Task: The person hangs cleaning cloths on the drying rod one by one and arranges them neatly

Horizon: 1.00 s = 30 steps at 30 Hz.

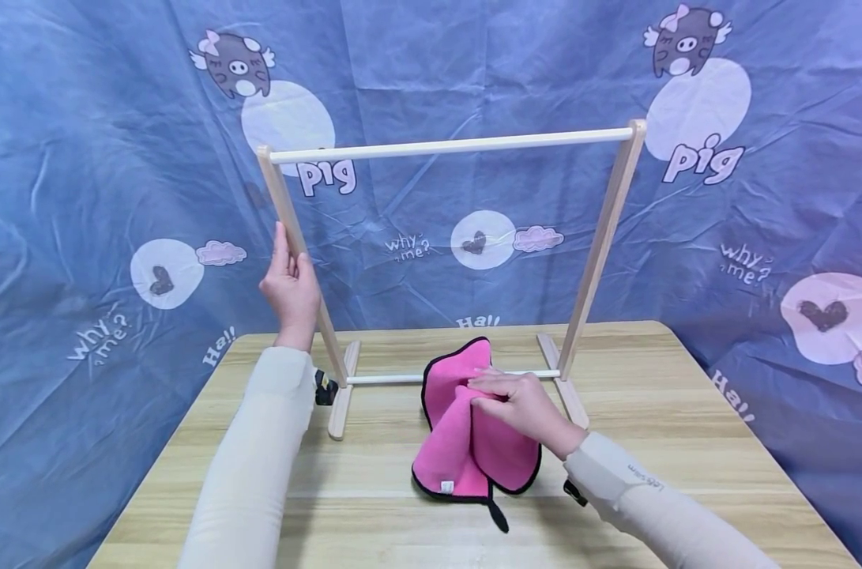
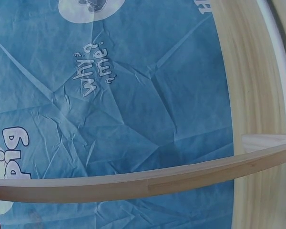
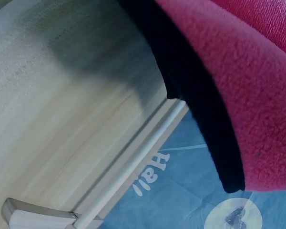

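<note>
A pink towel [image 1: 448, 442] with black edging, a small white label and a black hanging loop [image 1: 498, 518] is bunched up, its lower part at the tabletop. My right hand [image 1: 523, 399] pinches it near its middle, where folds gather. Close up in the right wrist view, the fuzzy pink towel [image 3: 257, 109] fills the right side; the hand is hidden there. A wooden rack stands behind, and my left hand [image 1: 291, 288] holds its left post [image 1: 280, 194], thumb and fingers on either side. Only a fingertip shows beside the post [image 2: 109, 190] in the left wrist view.
The rack's white top rail [image 1: 452, 146] spans two posts above the towel. Its lower rail [image 1: 384, 379] passes behind the towel, close to the tabletop, and two wooden feet [image 1: 340, 415] rest on the table [image 1: 658, 474]. A blue printed cloth [image 1: 402, 300] hangs behind.
</note>
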Each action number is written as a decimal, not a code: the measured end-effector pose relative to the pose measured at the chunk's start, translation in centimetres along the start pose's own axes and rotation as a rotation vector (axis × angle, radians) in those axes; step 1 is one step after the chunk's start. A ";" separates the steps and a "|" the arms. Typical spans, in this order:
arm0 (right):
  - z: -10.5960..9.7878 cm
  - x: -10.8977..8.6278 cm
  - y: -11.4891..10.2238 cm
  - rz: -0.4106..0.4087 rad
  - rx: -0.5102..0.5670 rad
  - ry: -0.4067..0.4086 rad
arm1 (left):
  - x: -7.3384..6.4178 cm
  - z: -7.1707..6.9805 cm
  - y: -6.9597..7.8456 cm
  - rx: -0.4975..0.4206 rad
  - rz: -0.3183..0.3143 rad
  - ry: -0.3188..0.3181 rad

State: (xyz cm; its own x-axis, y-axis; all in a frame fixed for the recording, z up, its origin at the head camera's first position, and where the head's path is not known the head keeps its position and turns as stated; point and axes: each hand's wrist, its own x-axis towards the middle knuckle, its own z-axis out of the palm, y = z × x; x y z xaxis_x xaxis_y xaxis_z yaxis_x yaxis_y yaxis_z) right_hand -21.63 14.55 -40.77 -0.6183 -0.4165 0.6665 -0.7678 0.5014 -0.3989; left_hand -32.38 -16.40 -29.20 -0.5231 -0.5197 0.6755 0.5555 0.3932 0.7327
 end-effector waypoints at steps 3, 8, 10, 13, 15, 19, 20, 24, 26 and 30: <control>-0.1 0.2 0.0 -0.013 -0.001 0.009 | 0.0 0.0 0.1 0.001 0.001 -0.001; -0.4 0.6 -0.2 -0.015 -0.004 0.009 | 0.0 -0.1 0.2 0.007 -0.008 -0.005; -0.6 0.7 -0.3 -0.007 0.002 0.001 | 0.0 -0.1 0.2 0.002 -0.011 -0.007; -0.7 1.1 -0.4 0.000 0.012 -0.009 | 0.0 -0.1 0.2 0.001 -0.009 -0.009; -0.9 1.4 -0.4 -0.009 0.011 -0.006 | 0.0 -0.1 0.1 0.004 -0.005 -0.009; -1.2 2.0 -0.5 -0.048 -0.004 0.021 | 0.1 -0.1 0.1 0.016 0.007 -0.009; -1.2 2.1 -0.5 -0.060 -0.004 0.031 | 0.1 -0.1 0.1 0.017 0.008 -0.009; -1.6 2.9 -0.5 -0.108 0.009 0.069 | 0.2 -0.1 0.1 0.014 0.017 -0.008; -1.7 3.3 -0.5 -0.130 0.022 0.080 | 0.2 -0.1 0.1 0.014 0.016 -0.008; -2.0 3.9 -0.5 -0.169 0.016 0.105 | 0.1 -0.1 0.1 0.021 0.019 -0.010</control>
State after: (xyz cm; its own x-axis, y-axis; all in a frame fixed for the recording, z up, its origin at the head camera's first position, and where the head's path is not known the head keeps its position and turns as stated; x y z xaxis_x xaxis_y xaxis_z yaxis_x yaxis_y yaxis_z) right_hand -23.31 14.23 -36.75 -0.4599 -0.4124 0.7864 -0.8624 0.4184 -0.2849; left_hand -32.32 -16.52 -29.11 -0.5191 -0.5043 0.6901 0.5516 0.4190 0.7212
